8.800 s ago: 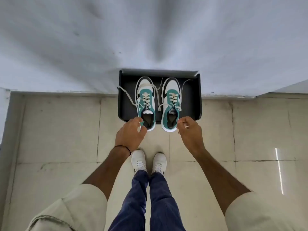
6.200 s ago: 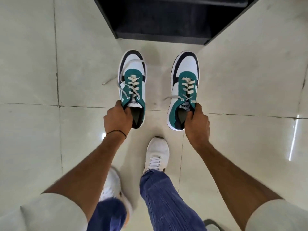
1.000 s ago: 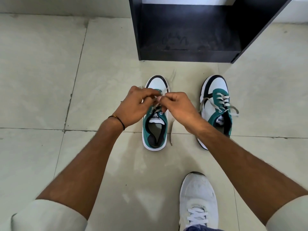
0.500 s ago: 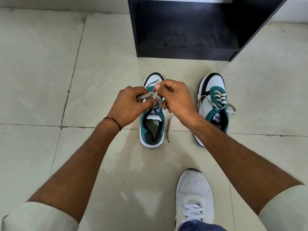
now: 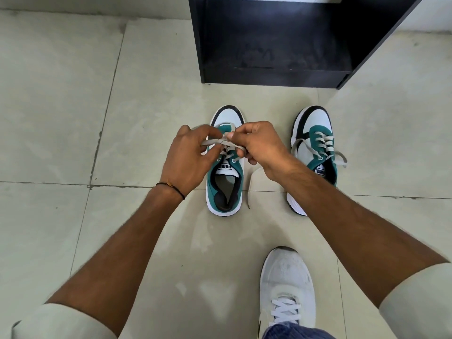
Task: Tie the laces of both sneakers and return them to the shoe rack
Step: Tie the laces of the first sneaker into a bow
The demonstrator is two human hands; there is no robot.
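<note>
Head view looks down on a tiled floor (image 5: 73,118) where both sneakers stand with toes toward the black shoe rack (image 5: 269,77), just in front of its open bottom shelf, probably so they can slide straight back in once tied. The first sneaker (image 5: 225,189), in front of the rack's left end, sits under both hands. The left hand (image 5: 186,157) has its thumb and fingers curled, pinching a flat lace (image 5: 212,142) drawn out sideways. The right hand (image 5: 259,145) pinches where the strands cross, with its lower fingers curled round another strand; this looks meant to keep tension while a knot forms. One loose end (image 5: 249,189) trails on the floor, pointing away from the rack. The second sneaker (image 5: 315,133), in front of the rack's right end, has slack, untied laces and seems to be waiting its turn.
</note>
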